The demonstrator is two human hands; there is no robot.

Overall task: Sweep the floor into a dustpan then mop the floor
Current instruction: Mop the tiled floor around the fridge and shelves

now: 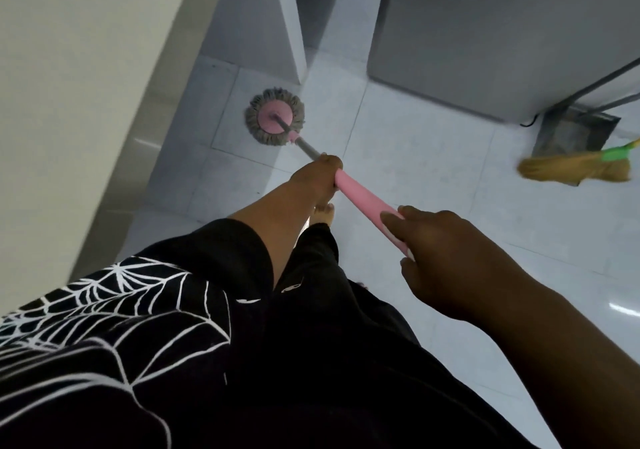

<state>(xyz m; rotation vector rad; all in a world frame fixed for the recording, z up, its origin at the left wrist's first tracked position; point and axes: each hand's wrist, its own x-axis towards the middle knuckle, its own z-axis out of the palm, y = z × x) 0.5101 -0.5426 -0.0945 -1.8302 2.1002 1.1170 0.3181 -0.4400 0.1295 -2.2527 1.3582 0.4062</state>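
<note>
Pressing mop head (275,121) onto floor (433,130) by the wall (86,68). Gripping handle (363,203) with left hand (323,177), fingers clamped low; right hand (446,258) fingers clamped round its top. Parked far right: dustpan (575,133), broom (575,170). Reads as sweeping done, mopping under way; coverage impossible to tell.

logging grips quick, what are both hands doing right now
Left hand: closed around the mop handle, at the lower end of its pink grip.
Right hand: closed around the same handle, higher up.
</note>
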